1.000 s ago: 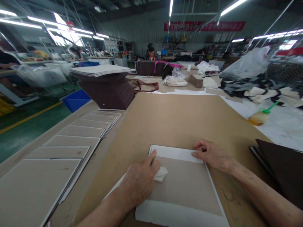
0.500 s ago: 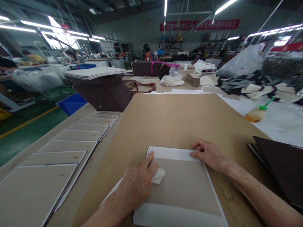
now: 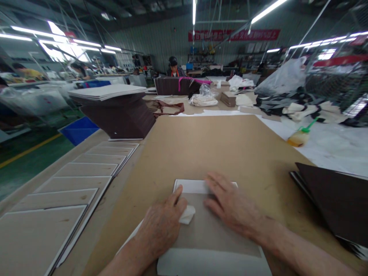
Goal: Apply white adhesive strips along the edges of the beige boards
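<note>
A grey board (image 3: 209, 230) lies on a larger white sheet (image 3: 189, 186) in front of me, on a wide brown cardboard mat (image 3: 218, 145). My left hand (image 3: 162, 226) rests on the board's left edge, closed round a small white cloth wad (image 3: 186, 214), with the forefinger stretched toward the white sheet's far left corner. My right hand (image 3: 230, 207) lies flat on the far strip of white sheet and the board, fingers spread and pointing left, holding nothing.
A row of grey boards (image 3: 86, 172) overlaps along the left. Behind it stands a tall dark brown stack (image 3: 120, 115). Dark brown sheets (image 3: 336, 199) lie at right, a glue bottle (image 3: 299, 136) beyond. A person (image 3: 173, 66) sits far back. A blue bin (image 3: 77, 130) stands at left.
My right hand has slid left from the sheet's far right corner to its middle and has opened flat. My left hand keeps the cloth wad in place.
</note>
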`<state>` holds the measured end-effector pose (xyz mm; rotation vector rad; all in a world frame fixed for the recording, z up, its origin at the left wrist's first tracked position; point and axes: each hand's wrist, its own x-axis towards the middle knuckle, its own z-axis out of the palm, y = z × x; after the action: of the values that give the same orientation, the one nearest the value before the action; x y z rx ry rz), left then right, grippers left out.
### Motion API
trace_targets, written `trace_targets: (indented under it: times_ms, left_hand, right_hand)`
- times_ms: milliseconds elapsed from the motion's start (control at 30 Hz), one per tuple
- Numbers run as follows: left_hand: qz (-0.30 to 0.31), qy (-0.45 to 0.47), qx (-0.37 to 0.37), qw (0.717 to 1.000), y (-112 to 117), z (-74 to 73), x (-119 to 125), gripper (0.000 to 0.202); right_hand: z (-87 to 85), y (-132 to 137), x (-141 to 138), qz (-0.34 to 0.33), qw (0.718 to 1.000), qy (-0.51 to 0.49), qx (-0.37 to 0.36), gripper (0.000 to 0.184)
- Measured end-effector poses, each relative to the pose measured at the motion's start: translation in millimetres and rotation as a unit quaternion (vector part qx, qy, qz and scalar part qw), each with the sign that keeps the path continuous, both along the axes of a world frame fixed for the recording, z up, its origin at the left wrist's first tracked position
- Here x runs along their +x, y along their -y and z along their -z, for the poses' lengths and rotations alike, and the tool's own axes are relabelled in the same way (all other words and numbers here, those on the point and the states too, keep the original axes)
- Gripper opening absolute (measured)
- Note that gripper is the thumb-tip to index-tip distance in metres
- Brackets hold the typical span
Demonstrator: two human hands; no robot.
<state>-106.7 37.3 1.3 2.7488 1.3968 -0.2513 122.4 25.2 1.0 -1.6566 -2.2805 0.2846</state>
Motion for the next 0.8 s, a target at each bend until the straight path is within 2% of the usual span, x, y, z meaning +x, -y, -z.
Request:
trace_targets:
  times_ms: [67, 133, 267, 433, 500, 567, 667, 800]
  left_hand:
    - [-0.004, 0.001, -0.002, 1.0, 0, 1.3, 0, 0.038]
    - [-0.007, 0.002, -0.001, 1.0, -1, 2.4, -1, 0.037]
    - [-0.01, 0.0, -0.009, 1.0, -3, 2.3, -2, 0.04]
    - [-0.011, 0.007, -0.022, 1.0, -2, -0.7, -1, 0.035]
    - [-0.023, 0.013, -0.005, 1.0, 2, -2.2, -2, 0.04]
    - [-0.059, 0.022, 0.022, 0.998, 10, -4.4, -5, 0.049]
    - [-0.11, 0.044, 0.005, 0.993, 24, -9.5, -11, 0.057]
    - [-0.136, 0.117, -0.05, 0.982, 38, -15.5, -17, 0.054]
  right_hand:
    - [4.5, 5, -18, -0.092, 0.995, 0.017, -0.03, 0.06]
    - [8.8, 7, -24, -0.107, 0.992, 0.035, -0.059, 0.072]
    - [16.1, 15, -1, -0.003, 0.995, 0.071, -0.073, 0.091]
    - [29.6, 31, 47, 0.107, 0.984, 0.117, -0.075, 0.088]
    - [32.9, 41, 57, 0.157, 0.975, 0.131, -0.084, 0.086]
    - [34.6, 55, 60, 0.177, 0.972, 0.123, -0.092, 0.081]
    - [38.4, 83, 53, 0.132, 0.985, 0.078, -0.08, 0.074]
    - [53.2, 110, 42, 0.005, 1.0, 0.001, -0.006, 0.079]
